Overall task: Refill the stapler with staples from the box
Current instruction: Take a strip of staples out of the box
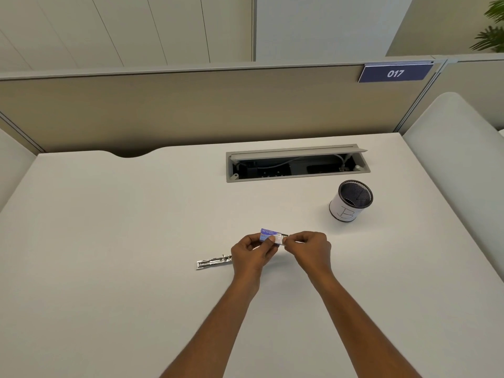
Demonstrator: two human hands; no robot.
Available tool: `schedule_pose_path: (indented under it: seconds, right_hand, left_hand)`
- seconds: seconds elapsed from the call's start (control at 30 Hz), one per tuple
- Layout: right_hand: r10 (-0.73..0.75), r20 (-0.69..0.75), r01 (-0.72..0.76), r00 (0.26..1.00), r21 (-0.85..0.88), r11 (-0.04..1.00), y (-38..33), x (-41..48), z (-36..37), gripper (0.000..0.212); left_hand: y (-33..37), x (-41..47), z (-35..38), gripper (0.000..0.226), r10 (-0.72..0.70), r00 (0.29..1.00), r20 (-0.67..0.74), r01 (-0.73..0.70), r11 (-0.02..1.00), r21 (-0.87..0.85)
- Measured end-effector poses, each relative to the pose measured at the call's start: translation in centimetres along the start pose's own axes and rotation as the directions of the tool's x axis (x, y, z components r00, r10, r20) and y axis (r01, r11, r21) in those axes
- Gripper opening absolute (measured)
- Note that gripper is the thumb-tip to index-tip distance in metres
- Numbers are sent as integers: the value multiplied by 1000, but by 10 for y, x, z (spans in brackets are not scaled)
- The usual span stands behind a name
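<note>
A small blue staple box (269, 234) is held just above the white desk (109, 241) in the middle of the view. My left hand (252, 253) grips the box from the left side, thumb on its front. My right hand (308, 248) pinches the box's right end, where a pale inner tray or flap and a bit of dark metal show. The metal stapler (214, 261) lies flat on the desk to the left, opened out, its right end hidden behind my left hand. Whether any staples are out of the box is too small to tell.
A mesh pen cup (350, 200) with a white label stands to the right, behind my hands. An open cable tray (297, 166) is sunk into the desk farther back. Partition panels close the back, and a pale chair back (458, 148) stands at the right.
</note>
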State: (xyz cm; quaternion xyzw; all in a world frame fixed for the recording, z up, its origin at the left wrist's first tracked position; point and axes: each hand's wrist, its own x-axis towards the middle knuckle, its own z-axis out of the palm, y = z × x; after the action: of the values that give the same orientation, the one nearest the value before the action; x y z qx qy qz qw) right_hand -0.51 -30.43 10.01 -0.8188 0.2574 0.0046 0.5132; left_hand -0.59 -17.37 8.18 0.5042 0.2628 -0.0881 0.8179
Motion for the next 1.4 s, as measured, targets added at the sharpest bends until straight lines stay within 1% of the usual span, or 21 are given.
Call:
schedule_pose_path:
  seconds: [0.1,0.23,0.37,0.67,0.73,0.83,0.9,1.0,1.07,1.3,1.4]
  right_hand:
    - [2,-19,-3,1000,-35,999,-1,1,1,9]
    - [-39,-61,32,997,-110,993,-3,-1,4,9]
    - [-69,-64,58,996,-163,985,-4,-1,5,9]
    - [-39,-91,28,995,-119,992,-9,-2,3,19]
    - [-41,-91,31,995,-109,994,-8,-3,2,19]
    - [-41,-87,32,995,-95,995,-7,-4,1,11]
    - [-28,-82,23,996,-62,998,-6,-4,-1,7]
    - [16,-38,-14,999,47,999,-2,0,-3,15]
    - [35,-2,-34,999,102,994,1,1,-5,14]
    - [26,26,-30,999,165,986,7,4,-5,8]
    - [43,97,-73,994,323,944,11,4,-6,15]
  left_hand:
    - [-1,0,0,20,4,1000,1,-4,1000,0]
    - [-2,-1,1,18,8,1000,4,-8,1000,3]
    - [-1,-2,1,19,10,1000,12,-10,1000,20]
    - [-3,-2,3,19,8,1000,29,-8,1000,6]
    - [-3,-2,3,19,6,1000,27,-6,1000,5]
    - [-3,-1,2,20,-1,1000,24,1,1000,-5]
    - [-3,0,2,23,-7,1000,18,7,1000,-15]
    - [-2,2,0,24,-19,1000,7,19,999,-33]
    - [-1,2,-1,22,-21,1000,7,22,999,-37]
    - [1,2,0,21,-30,1000,-3,30,998,-51]
    - [3,2,1,20,-34,999,-13,33,998,-45]
